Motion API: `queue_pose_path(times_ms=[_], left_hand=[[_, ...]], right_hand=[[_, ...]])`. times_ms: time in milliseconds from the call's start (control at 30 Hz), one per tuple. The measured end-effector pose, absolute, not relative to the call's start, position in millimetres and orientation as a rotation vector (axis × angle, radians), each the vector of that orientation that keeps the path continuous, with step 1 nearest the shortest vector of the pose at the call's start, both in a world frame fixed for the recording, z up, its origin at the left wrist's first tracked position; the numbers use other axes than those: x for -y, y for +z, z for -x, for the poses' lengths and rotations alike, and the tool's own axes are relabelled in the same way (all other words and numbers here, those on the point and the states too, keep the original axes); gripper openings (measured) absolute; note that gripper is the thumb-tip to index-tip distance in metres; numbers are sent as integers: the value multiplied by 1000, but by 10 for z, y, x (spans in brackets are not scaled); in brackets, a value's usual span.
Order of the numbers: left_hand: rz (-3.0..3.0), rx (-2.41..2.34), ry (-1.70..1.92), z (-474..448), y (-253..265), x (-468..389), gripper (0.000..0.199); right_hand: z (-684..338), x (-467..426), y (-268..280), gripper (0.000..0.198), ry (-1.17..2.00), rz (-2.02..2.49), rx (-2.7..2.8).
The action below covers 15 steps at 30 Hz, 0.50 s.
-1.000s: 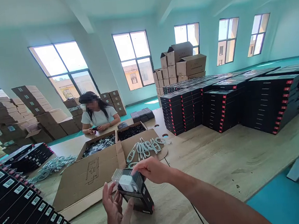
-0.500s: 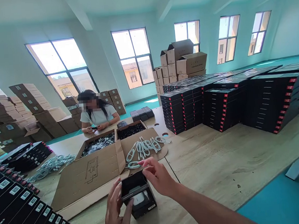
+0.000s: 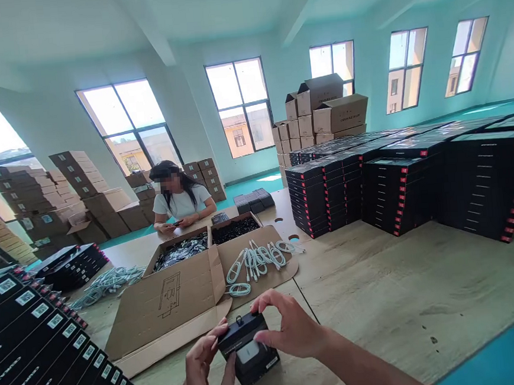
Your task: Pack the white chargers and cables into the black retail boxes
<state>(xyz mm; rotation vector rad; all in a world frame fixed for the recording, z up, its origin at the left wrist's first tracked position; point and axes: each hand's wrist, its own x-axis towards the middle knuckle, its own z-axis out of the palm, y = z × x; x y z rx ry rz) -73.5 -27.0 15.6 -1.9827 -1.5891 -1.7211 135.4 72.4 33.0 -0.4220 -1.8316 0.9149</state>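
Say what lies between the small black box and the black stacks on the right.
Head view: the right hand, touching the small black box, then wooden tabletop up to the black stacks.

A single head-worn camera supplies the view, looking from above the near side of the table point(image 3: 358, 291), forward and down across it. The wearer's hands point(image 3: 297, 329) come in from the bottom edge, close to the lens and a little left of centre. Its wide field reaches over a seated person point(image 3: 182, 201) opposite to the far windows point(image 3: 241, 107), taking in ceiling beams point(image 3: 151, 35) at the top and floor point(image 3: 488, 358) at lower right.
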Motion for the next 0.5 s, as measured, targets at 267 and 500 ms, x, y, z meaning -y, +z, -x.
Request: queue_pose_path(times_ms=[267, 500], left_hand=[[2086, 1505, -1539, 724, 464, 255, 17], [2104, 1555, -1573, 760, 419, 254, 16]], right_hand=[[-1371, -880, 526, 12, 926, 249, 1997], [-1428, -919, 661, 13, 1038, 236, 2049]])
